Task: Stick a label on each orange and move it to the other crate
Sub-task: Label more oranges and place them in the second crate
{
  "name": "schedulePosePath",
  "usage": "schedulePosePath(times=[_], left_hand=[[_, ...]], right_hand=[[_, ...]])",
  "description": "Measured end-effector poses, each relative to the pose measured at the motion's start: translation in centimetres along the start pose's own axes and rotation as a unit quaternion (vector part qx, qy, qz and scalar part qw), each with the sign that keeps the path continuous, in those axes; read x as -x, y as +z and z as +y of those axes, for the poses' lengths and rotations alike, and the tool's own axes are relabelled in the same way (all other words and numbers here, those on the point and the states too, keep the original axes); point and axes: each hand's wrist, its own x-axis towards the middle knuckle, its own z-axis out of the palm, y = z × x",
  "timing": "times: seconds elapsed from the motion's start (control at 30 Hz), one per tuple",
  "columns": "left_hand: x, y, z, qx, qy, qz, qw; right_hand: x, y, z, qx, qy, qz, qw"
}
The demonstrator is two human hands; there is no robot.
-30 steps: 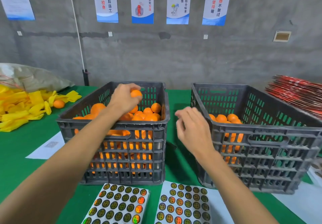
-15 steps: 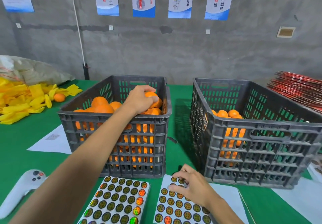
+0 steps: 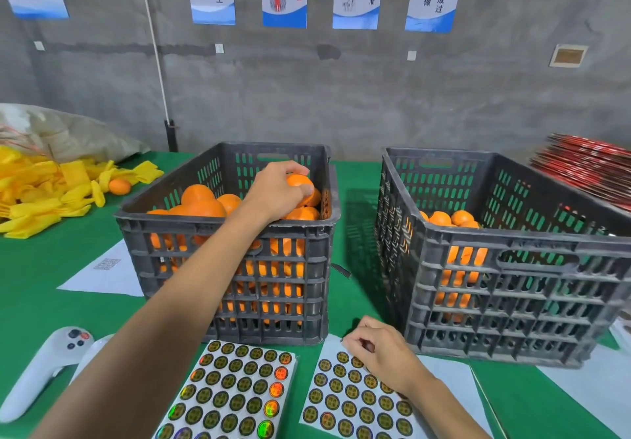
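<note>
Head view, only cam. Landmark is the left crate (image 3: 225,257). Left hand (image 3: 276,192) is over its far right corner, fingers curled round an orange (image 3: 300,182) held just above the pile, near the rim. Right hand (image 3: 379,349) sits in front of that crate's near right corner, on the top edge of the right label sheet (image 3: 355,394), fingers curled in a pinch; can't tell if a label is actually lifted, fingertips hide it. Second label sheet (image 3: 235,390) lies directly in front of the crate. Right crate (image 3: 512,288) stands to its right, partly filled.

Handling guess: orange is firm, light, round, slightly slick, so wrap it from above and leave a bare patch for the label. Labels are thin and flimsy, so peel by the edge.

Hidden: lower oranges show only through slats; both sheets are cut off at the frame bottom.
</note>
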Motion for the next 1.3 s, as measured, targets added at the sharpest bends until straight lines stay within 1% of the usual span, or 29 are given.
schedulePosePath(times=[0.07, 0.13, 0.23, 0.33, 0.37, 0.43, 0.5, 0.6, 0.67, 0.73, 0.8, 0.9, 1.03, 1.1, 1.17, 1.27, 1.3], left_hand=[[0.0, 0.1, -0.1, -0.005, 0.005, 0.0, 1.0], [-0.1, 0.1, -0.1, 0.0, 0.012, 0.002, 1.0], [-0.2, 0.1, 0.1, 0.012, 0.022, 0.007, 1.0], [-0.1, 0.2, 0.4, 0.073, -0.007, 0.0, 0.997], [0.0, 0.1, 0.6, 0.089, -0.011, 0.001, 0.996], [0.4, 0.0, 1.1, 0.099, 0.007, 0.006, 0.995], [0.9, -0.2, 1.8, 0.118, 0.039, 0.006, 0.992], [1.6, -0.3, 2.6, 0.154, 0.077, -0.003, 0.985], [1.9, -0.4, 3.0, 0.16, 0.098, -0.005, 0.982], [2.1, -0.5, 3.3, 0.146, 0.11, 0.0, 0.983], [2.2, -0.6, 3.4, 0.124, 0.113, 0.001, 0.986], [2.2, -0.6, 3.7, 0.124, 0.105, -0.006, 0.987], [1.8, -0.6, 4.1, 0.13, 0.075, -0.013, 0.989], [1.4, -0.4, 4.5, 0.147, 0.054, -0.028, 0.987], [1.2, 0.1, 4.9, 0.172, 0.033, -0.059, 0.983], [1.1, 0.8, 5.5, 0.221, 0.008, -0.137, 0.965], [0.9, 0.6, 5.4, 0.196, 0.016, -0.145, 0.97]], right_hand=[[0.0, 0.0, -0.2, 0.014, 0.005, 0.004, 1.0], [-0.1, -0.3, -0.8, 0.014, 0.028, 0.031, 0.999], [-0.9, -1.6, -3.4, -0.045, 0.071, 0.134, 0.987], [-2.9, -4.4, -7.7, -0.104, 0.061, 0.271, 0.955], [-3.8, -5.7, -9.1, -0.102, 0.05, 0.311, 0.944], [-5.6, -8.6, -11.9, -0.073, 0.022, 0.373, 0.925], [-7.3, -11.2, -14.3, -0.036, 0.005, 0.412, 0.911], [-9.0, -13.7, -17.0, 0.033, -0.017, 0.447, 0.894], [-9.6, -14.4, -18.1, 0.096, -0.026, 0.452, 0.887], [-9.8, -14.6, -18.9, 0.152, -0.031, 0.439, 0.885], [-9.7, -14.3, -19.2, 0.179, -0.043, 0.422, 0.888], [-9.5, -14.0, -19.5, 0.202, -0.055, 0.4, 0.892], [-9.3, -14.1, -19.7, 0.291, -0.045, 0.351, 0.889], [-9.4, -14.3, -19.7, 0.315, -0.028, 0.325, 0.891], [-9.7, -14.7, -19.5, 0.318, -0.008, 0.304, 0.898], [-10.0, -15.6, -19.3, 0.306, 0.017, 0.312, 0.899], [-10.0, -16.0, -19.2, 0.302, 0.027, 0.318, 0.898]])
